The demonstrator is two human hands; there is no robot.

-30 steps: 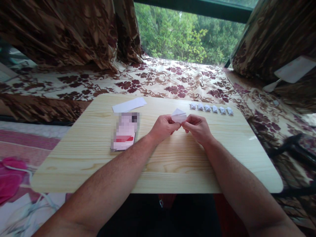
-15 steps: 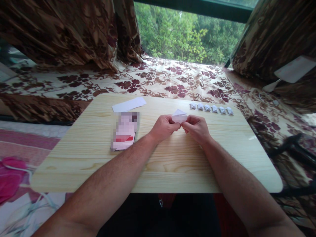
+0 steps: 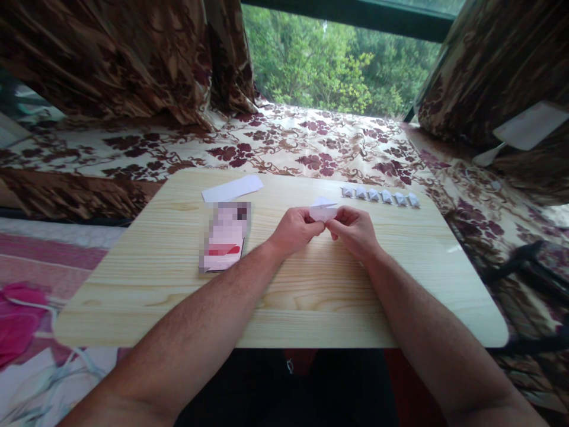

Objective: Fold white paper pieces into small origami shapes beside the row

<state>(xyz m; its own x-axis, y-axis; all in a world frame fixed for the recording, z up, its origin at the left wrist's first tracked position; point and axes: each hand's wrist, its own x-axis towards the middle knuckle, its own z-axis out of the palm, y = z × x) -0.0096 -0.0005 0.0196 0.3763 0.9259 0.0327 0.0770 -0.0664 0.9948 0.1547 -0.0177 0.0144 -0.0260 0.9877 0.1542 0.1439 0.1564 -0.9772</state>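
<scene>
A small folded piece of white paper (image 3: 322, 212) is held up over the middle of the table between my two hands. My left hand (image 3: 297, 228) pinches its left lower edge, thumb in front. At the right lower edge, my right hand (image 3: 354, 228) grips it with thumb and bent fingers. The fingertips of both hands nearly meet below the paper. A flap stands up behind its front layer. Beyond my right hand, several small folded white paper pieces (image 3: 386, 197) lie in a row near the table's far edge.
White paper strips (image 3: 232, 188) lie at the far left of the wooden table (image 3: 155, 284). A phone-like object (image 3: 224, 237), partly blurred out, rests left of my left forearm. Behind the table is a ledge with flowered cloth (image 3: 320, 136). A white lamp (image 3: 531, 126) stands at right.
The paper has tilted or opened slightly: its upper flap now looks lower and parted from the front layer. Both hands have stayed almost in place.
</scene>
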